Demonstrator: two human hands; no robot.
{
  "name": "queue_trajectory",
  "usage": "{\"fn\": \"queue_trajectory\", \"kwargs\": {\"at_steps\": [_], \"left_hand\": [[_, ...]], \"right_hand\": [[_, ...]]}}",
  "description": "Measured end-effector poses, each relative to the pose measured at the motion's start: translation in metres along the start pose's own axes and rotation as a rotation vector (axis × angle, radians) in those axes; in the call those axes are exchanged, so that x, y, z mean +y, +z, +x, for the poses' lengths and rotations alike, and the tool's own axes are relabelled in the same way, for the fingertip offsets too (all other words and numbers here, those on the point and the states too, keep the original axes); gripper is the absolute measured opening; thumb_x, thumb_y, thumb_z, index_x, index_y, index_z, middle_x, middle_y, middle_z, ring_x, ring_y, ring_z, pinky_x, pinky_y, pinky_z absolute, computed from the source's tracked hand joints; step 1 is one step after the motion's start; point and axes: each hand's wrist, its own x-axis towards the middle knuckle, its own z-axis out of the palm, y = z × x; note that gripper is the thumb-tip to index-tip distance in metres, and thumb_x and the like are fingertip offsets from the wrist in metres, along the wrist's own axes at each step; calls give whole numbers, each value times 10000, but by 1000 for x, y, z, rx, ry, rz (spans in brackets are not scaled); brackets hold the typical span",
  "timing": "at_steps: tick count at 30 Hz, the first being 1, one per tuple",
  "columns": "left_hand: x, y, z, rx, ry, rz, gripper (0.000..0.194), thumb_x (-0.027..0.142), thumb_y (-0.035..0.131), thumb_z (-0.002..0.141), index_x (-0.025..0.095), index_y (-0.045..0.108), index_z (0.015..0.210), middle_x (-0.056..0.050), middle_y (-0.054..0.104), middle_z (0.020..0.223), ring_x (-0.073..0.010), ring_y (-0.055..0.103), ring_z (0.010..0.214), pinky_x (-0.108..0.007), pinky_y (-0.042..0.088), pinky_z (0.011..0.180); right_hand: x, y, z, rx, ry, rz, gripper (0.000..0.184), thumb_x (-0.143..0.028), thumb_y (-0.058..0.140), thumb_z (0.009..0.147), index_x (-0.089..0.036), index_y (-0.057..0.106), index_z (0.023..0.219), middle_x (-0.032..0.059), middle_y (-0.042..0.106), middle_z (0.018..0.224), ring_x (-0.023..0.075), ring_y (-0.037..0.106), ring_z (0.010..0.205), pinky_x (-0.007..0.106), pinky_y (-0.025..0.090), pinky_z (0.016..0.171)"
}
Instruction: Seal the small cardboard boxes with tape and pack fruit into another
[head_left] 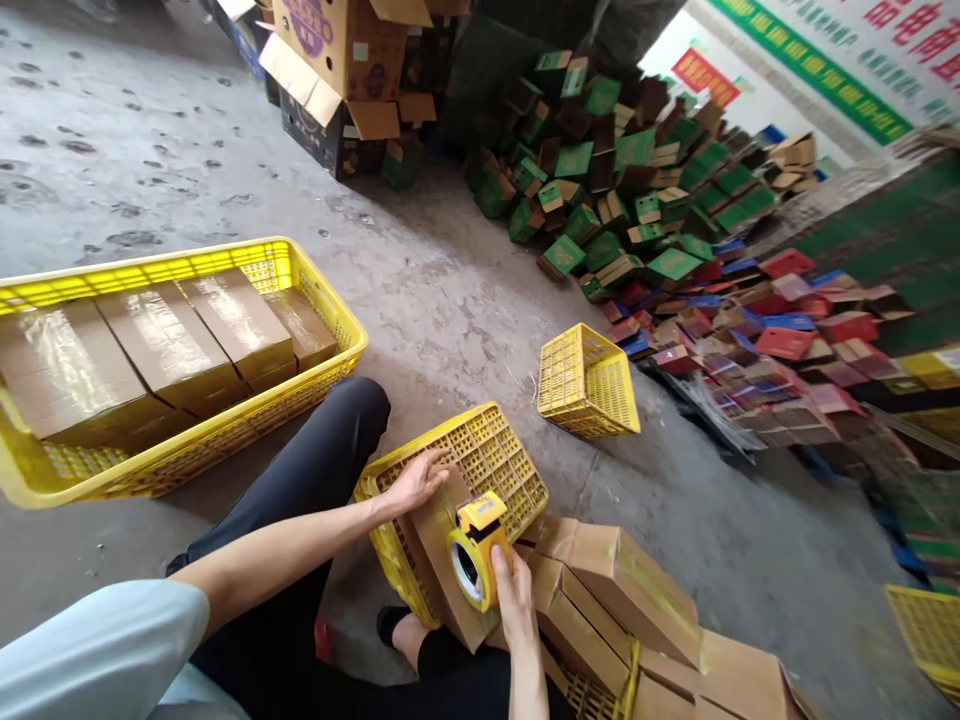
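A brown cardboard box (442, 560) lies tilted on an upturned yellow plastic crate (491, 455) between my legs. My left hand (418, 482) rests on the far end of this box, its fingers lying loosely bent over the edge. In my right hand (513, 590) is a yellow tape dispenser (480, 550) with a roll of tape, held against the box's upper face. The palm and some fingers of that hand are hidden behind the dispenser.
To the left stands a long yellow crate (352, 345) with several taped boxes (161, 340). More cardboard boxes (630, 580) are stacked at my right. A small yellow basket (585, 385) lies ahead. Beyond it are heaps of green cartons (574, 250) and red cartons (784, 340).
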Motion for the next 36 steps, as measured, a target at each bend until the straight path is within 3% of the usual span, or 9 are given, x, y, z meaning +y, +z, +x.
{"fn": "queue_trajectory", "kwargs": {"at_steps": [3,5,8,11,14,19,26,29,36], "left_hand": [[10,-3,1,-78,-129,-101,360,331,608,975,144,654,1279,-113,733,1271,-268,673,1209,-320,540,1044],[13,-3,0,-145,-243,-156,349,441,612,973,134,697,1117,-115,779,1006,-275,743,997,-328,623,850],[14,0,-1,-252,-444,-256,467,600,612,946,142,704,938,-103,748,812,-248,733,775,-316,627,660],[17,2,2,-361,-604,-377,405,564,745,859,163,699,826,-54,704,717,-185,672,651,-270,588,589],[21,1,5,-399,-593,-423,287,385,878,731,164,708,796,-21,693,694,-151,653,623,-241,568,591],[25,-1,5,-393,-547,-431,261,249,910,660,146,726,814,-17,726,735,-121,667,629,-197,544,590],[29,-2,10,-354,-557,-407,220,280,871,750,148,699,785,14,672,646,-99,617,529,-205,554,572],[30,-4,8,-317,-546,-403,224,331,849,790,169,706,848,23,682,684,-102,621,547,-203,552,570],[31,-2,3,-416,-497,-272,161,251,826,779,141,715,739,-17,686,665,-113,621,558,-189,531,540]], "right_hand": [[1,0,3,-16,0,5,780,-867,632,770,-156,774,1057,106,779,769,295,743,741,305,565,528],[-1,0,6,-22,3,12,777,-863,656,756,-155,772,1054,106,777,752,289,736,693,309,565,517],[-4,-1,10,-80,19,29,762,-861,668,748,-146,769,992,101,760,693,263,707,589,308,557,494],[-9,-3,12,-148,32,49,751,-857,667,749,-142,756,961,103,752,675,251,693,554,313,563,501],[-16,-3,10,-159,33,56,744,-837,682,754,-139,748,1002,106,757,697,257,702,588,318,571,529],[-28,3,6,-131,59,54,692,-818,687,762,-157,737,963,104,754,707,247,672,565,298,521,481],[-32,1,10,-179,76,18,661,-854,709,664,-224,758,860,92,734,681,348,730,646,379,573,517],[-34,1,8,-170,74,17,625,-838,695,692,-250,767,892,88,747,705,374,743,698,420,599,573],[-37,1,4,-164,72,20,638,-820,698,716,-230,776,947,87,750,719,365,746,710,447,621,695]]}}
